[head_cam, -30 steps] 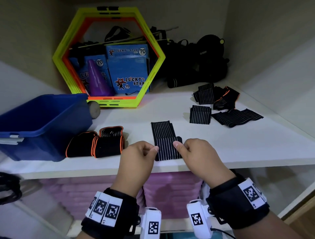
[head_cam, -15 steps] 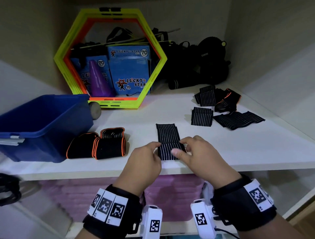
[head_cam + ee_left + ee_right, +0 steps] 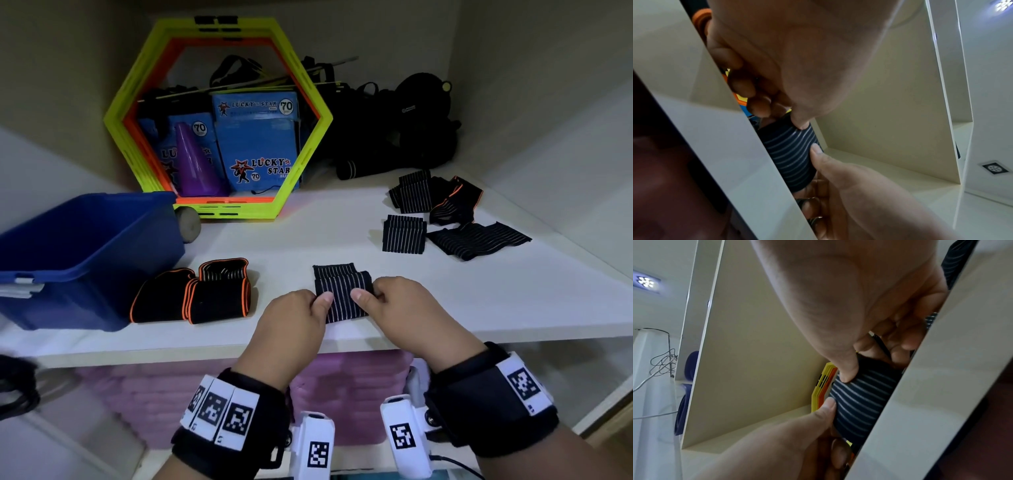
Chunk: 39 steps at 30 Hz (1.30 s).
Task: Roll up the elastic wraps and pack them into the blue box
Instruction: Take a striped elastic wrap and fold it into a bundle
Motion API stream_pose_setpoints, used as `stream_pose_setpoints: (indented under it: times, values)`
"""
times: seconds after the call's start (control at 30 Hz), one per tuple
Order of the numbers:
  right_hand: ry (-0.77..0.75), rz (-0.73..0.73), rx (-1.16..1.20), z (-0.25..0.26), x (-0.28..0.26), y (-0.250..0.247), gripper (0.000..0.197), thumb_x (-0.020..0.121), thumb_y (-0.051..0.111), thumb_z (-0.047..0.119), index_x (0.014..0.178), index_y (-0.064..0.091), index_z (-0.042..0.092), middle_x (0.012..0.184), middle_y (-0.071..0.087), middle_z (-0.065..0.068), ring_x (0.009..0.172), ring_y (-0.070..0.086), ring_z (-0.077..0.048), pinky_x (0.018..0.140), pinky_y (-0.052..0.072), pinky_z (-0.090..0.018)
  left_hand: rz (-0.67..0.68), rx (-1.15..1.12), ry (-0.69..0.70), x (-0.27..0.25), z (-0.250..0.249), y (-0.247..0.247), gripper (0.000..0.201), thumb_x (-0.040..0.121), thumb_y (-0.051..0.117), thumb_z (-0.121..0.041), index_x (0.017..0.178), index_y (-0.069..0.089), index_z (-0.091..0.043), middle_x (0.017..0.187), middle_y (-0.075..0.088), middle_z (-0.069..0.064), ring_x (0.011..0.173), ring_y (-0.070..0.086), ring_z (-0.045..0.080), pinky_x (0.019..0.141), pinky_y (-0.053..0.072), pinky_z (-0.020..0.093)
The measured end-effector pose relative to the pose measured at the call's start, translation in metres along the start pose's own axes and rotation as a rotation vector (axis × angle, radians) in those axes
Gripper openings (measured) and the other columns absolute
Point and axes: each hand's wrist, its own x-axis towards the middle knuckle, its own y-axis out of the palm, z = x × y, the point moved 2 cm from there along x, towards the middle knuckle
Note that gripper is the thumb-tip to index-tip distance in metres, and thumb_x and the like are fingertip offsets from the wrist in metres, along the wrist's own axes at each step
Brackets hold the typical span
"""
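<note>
The black elastic wrap with thin white stripes (image 3: 343,293) lay near the front edge of the white shelf (image 3: 445,308), partly rolled: a thick roll sat under your thumbs, and only a short flat tail showed behind it. A second ago that flat stretch was much longer, so the roll had grown and travelled away from you along the strip. Your left hand (image 3: 291,323) pinched the left end of the roll, thumb on top and fingers (image 3: 756,105) curled beneath. Your right hand (image 3: 404,308) gripped the right end the same way, thumb pressed on the striped cloth and fingers (image 3: 906,340) tucked under. Both hands had moved forward with the roll and closed in on it.

Left of the roll, two black rolled wraps with orange edging (image 3: 205,294) rested side by side on the shelf, unchanged. Beyond them stood the blue plastic box (image 3: 85,253), at the left end of the shelf; its inside was not visible from the head view. Further right, well apart from your hands, a loose heap of black striped wraps (image 3: 445,219) lay as before. Against the back wall leaned a yellow-green and orange hexagonal frame (image 3: 315,137), with blue cartons (image 3: 257,137) and a purple cone (image 3: 195,164) seen through it.
</note>
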Motion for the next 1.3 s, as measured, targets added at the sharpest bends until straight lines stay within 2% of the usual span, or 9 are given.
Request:
stream_pose_setpoints:
  times: [0.1,0.23,0.37,0.5,0.63,0.8,0.97,1.17,1.3]
  values:
    - [0.03,-0.069,-0.028,0.004,0.001,0.002,0.044,0.096,0.049,0.053,0.075,0.052,0.015,0.066,0.057,0.0,0.066,0.055,-0.02,0.056,0.038,-0.033,0.012,0.005,-0.047,0.002,-0.001,0.001,0.055,0.101,0.041,-0.052,0.068,0.062,-0.013,0.064,0.06,0.003,0.071,0.059,0.023,0.068,0.048,0.035]
    - [0.071,-0.134,-0.052,0.012,0.002,0.002,0.04,0.092,0.055,0.052,0.089,0.054,0.013,0.08,0.061,-0.003,0.076,0.058,-0.024,0.061,0.039,-0.032,-0.047,0.034,-0.093,0.004,-0.003,0.002,0.048,0.095,0.055,-0.05,0.061,0.051,-0.017,0.058,0.053,-0.002,0.064,0.054,0.017,0.053,0.032,0.03]
    - [0.095,-0.088,-0.062,0.018,0.003,0.0,0.041,0.092,0.057,0.048,0.068,0.044,0.016,0.066,0.052,0.0,0.061,0.049,-0.02,0.051,0.029,-0.031,-0.139,-0.041,-0.049,0.004,-0.003,-0.001,0.029,0.089,0.067,-0.045,0.098,0.061,-0.018,0.079,0.062,-0.007,0.082,0.062,0.015,0.063,0.043,0.025]
    - [0.144,0.001,0.069,0.019,0.005,-0.005,0.048,0.087,0.065,0.043,0.057,0.042,0.013,0.051,0.042,-0.001,0.049,0.042,-0.019,0.049,0.032,-0.031,-0.167,-0.055,-0.023,-0.004,-0.005,-0.003,0.027,0.09,0.067,-0.042,0.099,0.065,-0.016,0.08,0.062,-0.01,0.082,0.062,0.012,0.068,0.045,0.024]
    - [0.202,-0.017,0.429,0.017,0.004,-0.007,0.035,0.079,0.079,0.036,0.099,0.06,0.014,0.091,0.064,-0.005,0.084,0.065,-0.022,0.081,0.054,-0.04,-0.179,-0.107,-0.046,-0.012,0.001,-0.001,0.026,0.086,0.071,-0.044,0.089,0.065,-0.019,0.079,0.066,-0.01,0.08,0.063,0.009,0.07,0.049,0.025]
    - [0.176,-0.066,0.755,0.023,-0.002,-0.006,0.053,0.074,0.084,0.013,0.118,0.055,0.022,0.115,0.059,0.001,0.104,0.061,-0.012,0.093,0.052,-0.034,-0.198,-0.202,-0.041,-0.022,0.0,0.0,0.029,0.079,0.078,-0.045,0.093,0.061,-0.025,0.082,0.065,-0.012,0.075,0.061,0.001,0.063,0.041,0.01]
    - [0.05,0.087,0.987,0.026,-0.007,-0.007,0.054,0.077,0.072,-0.012,0.121,0.058,0.017,0.115,0.071,-0.008,0.099,0.072,-0.023,0.089,0.056,-0.037,-0.205,-0.213,0.048,-0.024,-0.003,-0.001,0.072,0.078,0.079,-0.038,0.139,0.042,-0.031,0.121,0.05,-0.014,0.106,0.055,0.012,0.092,0.047,0.027]
    - [-0.046,0.057,1.078,0.019,-0.013,-0.006,0.051,0.06,0.075,-0.005,0.106,0.062,0.011,0.11,0.069,-0.006,0.095,0.068,-0.017,0.087,0.055,-0.036,-0.086,-0.412,0.059,-0.029,-0.008,-0.001,0.038,0.08,0.073,-0.023,0.109,0.051,-0.034,0.097,0.067,-0.015,0.089,0.063,0.001,0.082,0.054,0.036]
    - [-0.077,0.028,0.978,0.02,-0.02,-0.011,0.046,0.079,0.071,-0.011,0.114,0.06,0.017,0.109,0.068,0.016,0.084,0.067,-0.011,0.081,0.056,-0.029,-0.026,-0.551,0.043,-0.033,-0.012,0.004,0.031,0.081,0.068,-0.023,0.109,0.059,-0.031,0.098,0.073,-0.01,0.094,0.068,0.01,0.089,0.055,0.045]
